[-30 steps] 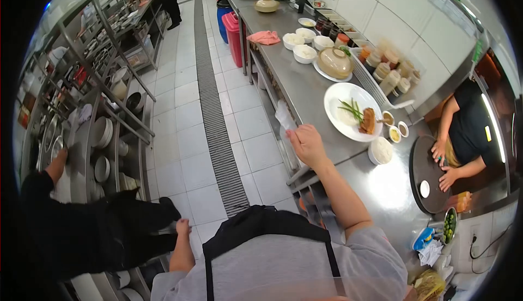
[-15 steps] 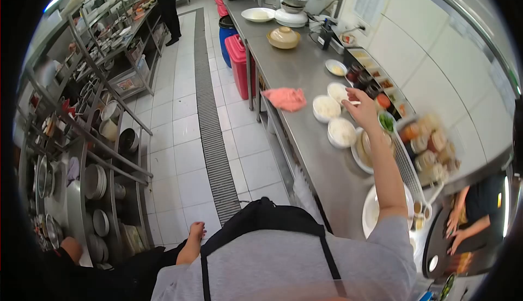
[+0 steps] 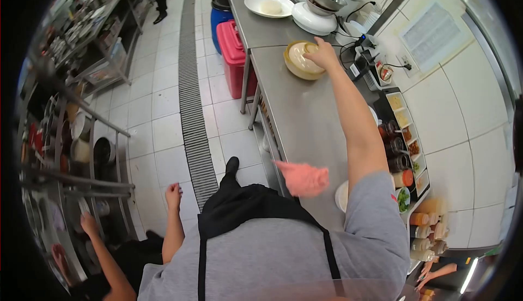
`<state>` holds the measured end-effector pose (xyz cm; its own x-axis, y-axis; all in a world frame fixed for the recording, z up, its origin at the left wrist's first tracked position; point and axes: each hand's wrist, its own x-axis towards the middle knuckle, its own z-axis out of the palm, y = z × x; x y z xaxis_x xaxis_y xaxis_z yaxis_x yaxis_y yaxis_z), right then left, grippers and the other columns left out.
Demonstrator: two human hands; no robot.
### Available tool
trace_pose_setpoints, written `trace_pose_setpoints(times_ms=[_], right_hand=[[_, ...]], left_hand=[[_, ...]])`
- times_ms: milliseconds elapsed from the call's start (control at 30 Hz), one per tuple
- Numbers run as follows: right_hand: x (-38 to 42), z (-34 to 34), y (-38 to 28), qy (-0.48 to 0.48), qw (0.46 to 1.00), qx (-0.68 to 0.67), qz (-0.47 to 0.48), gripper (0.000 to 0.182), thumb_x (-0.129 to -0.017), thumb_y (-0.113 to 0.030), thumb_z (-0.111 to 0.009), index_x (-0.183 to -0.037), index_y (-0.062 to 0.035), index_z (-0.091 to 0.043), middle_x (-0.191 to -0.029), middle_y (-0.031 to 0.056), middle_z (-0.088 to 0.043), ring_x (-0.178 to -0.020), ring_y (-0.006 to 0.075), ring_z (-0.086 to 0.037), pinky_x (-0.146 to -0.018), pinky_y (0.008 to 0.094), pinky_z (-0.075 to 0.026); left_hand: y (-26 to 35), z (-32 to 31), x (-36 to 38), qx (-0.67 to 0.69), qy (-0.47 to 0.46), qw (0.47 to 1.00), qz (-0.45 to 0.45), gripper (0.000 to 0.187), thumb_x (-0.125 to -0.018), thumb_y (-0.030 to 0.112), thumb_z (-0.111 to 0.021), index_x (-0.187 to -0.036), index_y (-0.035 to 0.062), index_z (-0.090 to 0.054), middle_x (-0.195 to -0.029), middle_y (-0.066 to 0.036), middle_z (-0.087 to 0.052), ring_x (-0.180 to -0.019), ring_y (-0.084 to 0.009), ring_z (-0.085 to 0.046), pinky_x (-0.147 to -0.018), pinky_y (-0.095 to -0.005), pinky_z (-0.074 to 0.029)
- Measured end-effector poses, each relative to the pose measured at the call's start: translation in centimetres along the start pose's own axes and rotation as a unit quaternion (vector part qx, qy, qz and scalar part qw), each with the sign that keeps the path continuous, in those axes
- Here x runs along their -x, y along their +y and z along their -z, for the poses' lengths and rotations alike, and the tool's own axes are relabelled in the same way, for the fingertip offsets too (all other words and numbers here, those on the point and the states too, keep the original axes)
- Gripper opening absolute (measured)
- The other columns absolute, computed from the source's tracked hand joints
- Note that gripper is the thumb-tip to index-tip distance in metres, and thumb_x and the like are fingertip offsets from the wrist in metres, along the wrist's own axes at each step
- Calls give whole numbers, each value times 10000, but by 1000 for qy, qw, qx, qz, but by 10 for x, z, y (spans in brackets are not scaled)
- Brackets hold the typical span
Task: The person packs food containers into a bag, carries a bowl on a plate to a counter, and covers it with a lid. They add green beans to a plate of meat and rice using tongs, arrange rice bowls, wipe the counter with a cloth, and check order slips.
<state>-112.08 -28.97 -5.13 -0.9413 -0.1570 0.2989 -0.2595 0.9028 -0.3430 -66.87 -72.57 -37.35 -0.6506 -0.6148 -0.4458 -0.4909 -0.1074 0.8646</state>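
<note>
My right hand reaches far forward along the steel counter and rests on the lid of a tan clay pot; I cannot tell if the fingers grip the knob. At my side my left hand hangs over the tiled floor, fingers loosely curled, holding nothing. A pink cloth lies at the counter's near edge, close to my chest. A white bowl peeks out beside my right upper arm.
Beyond the pot stand a white plate and a rice cooker. Condiment trays and sauce bottles line the wall. Red bin and blue bin under the counter. Another person's arm reaches into dish shelves on the left.
I have stepped forward along the counter. My right hand moved from the white rice bowls to the clay pot's lid. The pink cloth now sits close to me.
</note>
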Motion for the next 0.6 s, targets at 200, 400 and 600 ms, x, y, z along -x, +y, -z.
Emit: trace_pose_setpoints(times_ms=[200,400,600], right_hand=[[-57,-13,13,-205,971,118,-31,599,-559,-320,-669,-1121,-152,-548,-1101,204,-528,-970,324,-535,-875,359,-412],[-61,51,13,-54,955,-223,-186,420,-589,-219,-675,-983,-99,-590,-800,55,-558,-683,147,-551,-603,259,-455],[-59,60,25,-48,990,-23,-132,462,-596,-265,-660,-1025,-115,-576,-926,103,-547,-836,209,-538,-749,306,-449]], left_hand=[[268,-170,-139,-70,-196,943,-260,224,-831,194,-541,-919,-2,-603,-710,-39,-587,-595,-86,-500,-531,-228,-400],[441,-368,-142,-96,-496,838,-205,312,-857,265,-510,-1082,52,-553,-969,-36,-582,-849,-121,-536,-716,-223,-420],[448,-507,-116,48,-580,812,-50,441,-881,368,-440,-1142,19,-508,-1084,-79,-557,-963,-194,-542,-822,-303,-433]])
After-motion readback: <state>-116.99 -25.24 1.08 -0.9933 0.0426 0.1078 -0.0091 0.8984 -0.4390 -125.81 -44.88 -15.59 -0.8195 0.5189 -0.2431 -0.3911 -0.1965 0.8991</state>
